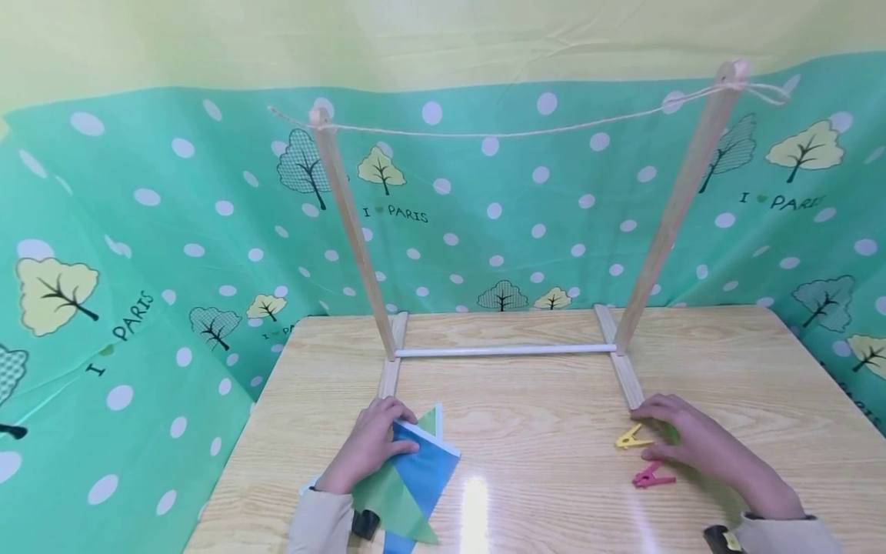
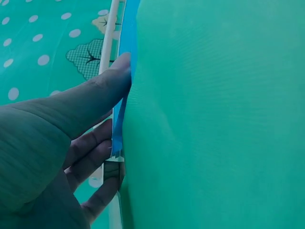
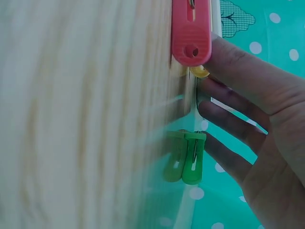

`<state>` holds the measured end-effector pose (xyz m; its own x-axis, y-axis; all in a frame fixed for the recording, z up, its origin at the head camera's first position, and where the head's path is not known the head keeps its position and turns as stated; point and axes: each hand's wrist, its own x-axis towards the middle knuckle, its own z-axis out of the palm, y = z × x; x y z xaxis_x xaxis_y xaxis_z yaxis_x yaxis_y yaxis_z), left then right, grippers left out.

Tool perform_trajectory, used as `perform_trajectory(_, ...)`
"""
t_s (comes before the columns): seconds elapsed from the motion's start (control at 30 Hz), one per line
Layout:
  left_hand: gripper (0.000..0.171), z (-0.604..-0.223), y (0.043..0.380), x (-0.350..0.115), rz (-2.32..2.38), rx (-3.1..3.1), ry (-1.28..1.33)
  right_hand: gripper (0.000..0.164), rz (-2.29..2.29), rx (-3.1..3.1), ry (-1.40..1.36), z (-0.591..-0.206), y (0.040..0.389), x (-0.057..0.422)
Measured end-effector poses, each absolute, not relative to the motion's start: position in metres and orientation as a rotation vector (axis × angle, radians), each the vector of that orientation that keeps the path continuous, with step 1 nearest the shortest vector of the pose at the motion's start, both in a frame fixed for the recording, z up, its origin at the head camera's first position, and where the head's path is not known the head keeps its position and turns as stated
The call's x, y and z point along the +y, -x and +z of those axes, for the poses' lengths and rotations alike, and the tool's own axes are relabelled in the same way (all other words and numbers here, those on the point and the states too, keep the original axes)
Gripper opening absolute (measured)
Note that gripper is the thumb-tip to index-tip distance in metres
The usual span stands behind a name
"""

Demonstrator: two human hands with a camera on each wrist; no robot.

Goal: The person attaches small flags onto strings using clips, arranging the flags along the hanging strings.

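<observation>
On the left of the table lie overlapping blue and green triangular flags with white edge strips. My left hand [image 1: 377, 440] pinches the blue flag [image 1: 434, 473] by its white-edged top, thumb on one side and fingers on the other in the left wrist view. A green flag [image 1: 389, 491] lies against it. At the right, my right hand [image 1: 692, 440] rests with spread fingers around small clothespins, pinching none. A yellow clothespin [image 1: 631, 438] and a pink clothespin [image 1: 652, 477] lie by the thumb. The green clothespin [image 3: 193, 160], partly hidden in the head view, sits near the fingertips.
Behind the hands stands a frame with two wooden posts [image 1: 354, 231] on flat wooden feet [image 1: 626, 377], joined low by a white rod [image 1: 505, 350]. A thin string [image 1: 484, 135] sags between the post tops. Patterned green cloth [image 1: 471, 254] hangs beyond the table.
</observation>
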<state>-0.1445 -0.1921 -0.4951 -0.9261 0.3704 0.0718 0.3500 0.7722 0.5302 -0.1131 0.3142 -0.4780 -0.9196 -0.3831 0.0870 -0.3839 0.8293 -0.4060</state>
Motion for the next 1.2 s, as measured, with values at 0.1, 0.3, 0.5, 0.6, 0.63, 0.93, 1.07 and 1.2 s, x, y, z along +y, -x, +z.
perform_trajectory(0.1, 0.030, -0.494, 0.145, -0.192, 0.861, 2.907, -0.604, 0.054, 0.667, -2.997, -0.634, -0.479, 0.114, 0.315)
perform_trajectory(0.3, 0.029, -0.493, 0.147, -0.192, 0.858, 2.893, -0.612, 0.041, 0.674, -2.938, -0.690, -0.482, 0.115, 0.318)
perform_trajectory(0.5, 0.028, -0.493, 0.147, -0.191, 0.856, 2.888, -0.570, 0.036, 0.705, -2.955, -0.677, -0.483, 0.116, 0.319)
perform_trajectory(0.6, 0.030, -0.493, 0.147, -0.190, 0.870, 2.888, -0.551, 0.034, 0.704, -2.967, -0.671, -0.482, 0.116, 0.320)
perform_trajectory(0.63, 0.030, -0.493, 0.147, -0.190, 0.885, 2.881, -0.531, 0.034, 0.703, -2.966, -0.672, -0.483, 0.116, 0.320)
perform_trajectory(0.93, 0.024, -0.492, 0.148, -0.193, 0.920, 2.858, -0.501, 0.030, 0.714, -2.993, -0.651, -0.482, 0.115, 0.319)
perform_trajectory(1.07, 0.017, -0.493, 0.149, -0.199, 0.930, 2.808, -0.565, 0.031, 0.725, -3.013, -0.625, -0.479, 0.115, 0.318)
perform_trajectory(1.2, 0.013, -0.494, 0.151, -0.204, 1.009, 2.715, -0.592, 0.031, 0.733, -3.030, -0.602, -0.478, 0.114, 0.318)
